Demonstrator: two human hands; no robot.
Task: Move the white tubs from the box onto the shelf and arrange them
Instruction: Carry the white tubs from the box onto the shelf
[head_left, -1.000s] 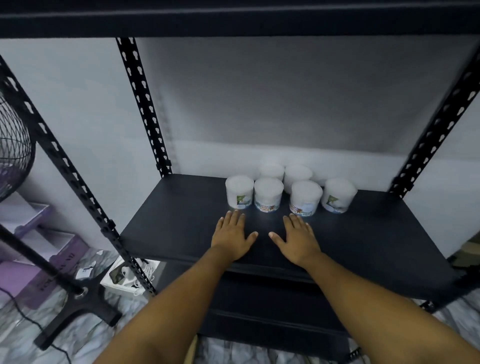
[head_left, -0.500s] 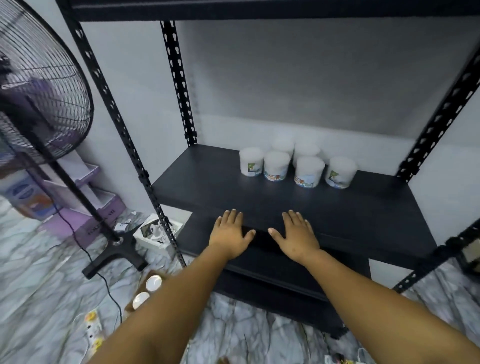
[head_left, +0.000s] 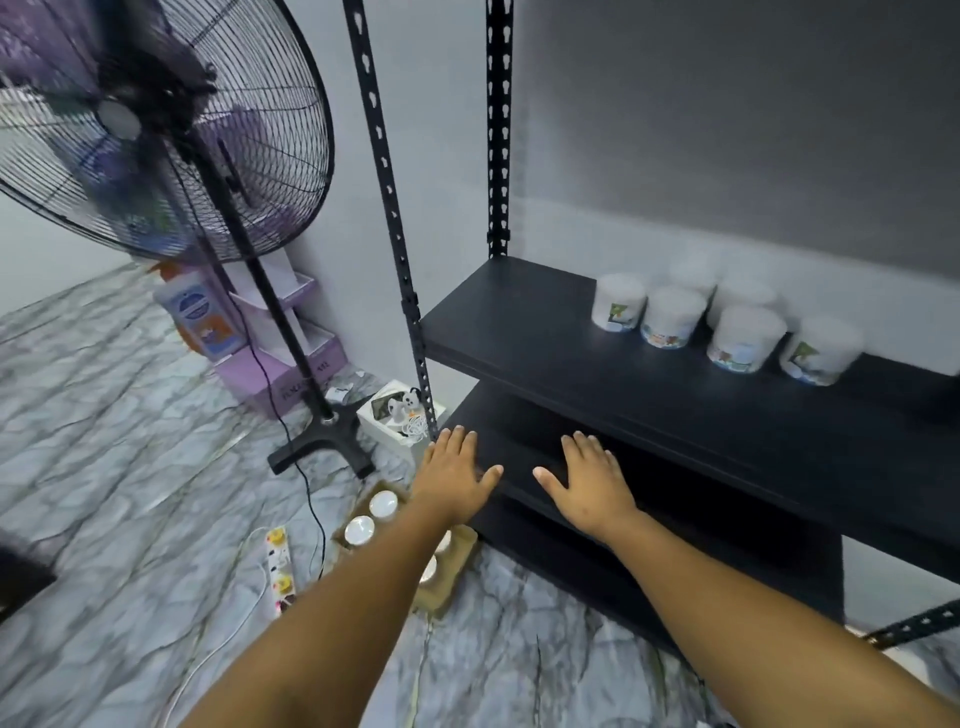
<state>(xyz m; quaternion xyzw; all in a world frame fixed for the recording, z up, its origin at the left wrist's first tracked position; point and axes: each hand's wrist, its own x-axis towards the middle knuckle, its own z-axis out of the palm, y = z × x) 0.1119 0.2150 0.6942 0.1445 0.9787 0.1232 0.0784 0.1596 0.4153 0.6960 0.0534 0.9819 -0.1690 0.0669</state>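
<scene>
Several white tubs (head_left: 672, 317) stand grouped in two rows toward the back of the black shelf (head_left: 545, 343). A cardboard box (head_left: 447, 577) sits on the floor by the shelf's front left corner, partly hidden under my left forearm, with white tubs (head_left: 383, 503) showing inside. My left hand (head_left: 456, 475) and my right hand (head_left: 589, 480) are stretched out palm down with straight fingers, in front of the lower shelf board. Neither holds anything.
A black standing fan (head_left: 156, 130) with its base (head_left: 327, 441) stands left of the shelf post (head_left: 395, 234). A power strip (head_left: 279, 564) and cables lie on the marble floor. Purple boxes (head_left: 280, 364), a bottle (head_left: 200, 317) and a small white box (head_left: 400, 415) sit by the wall.
The view has swung left and down, away from the shelf; both empty hands have drawn back off the shelf top. The fan, the floor and the box with tubs have come into view.
</scene>
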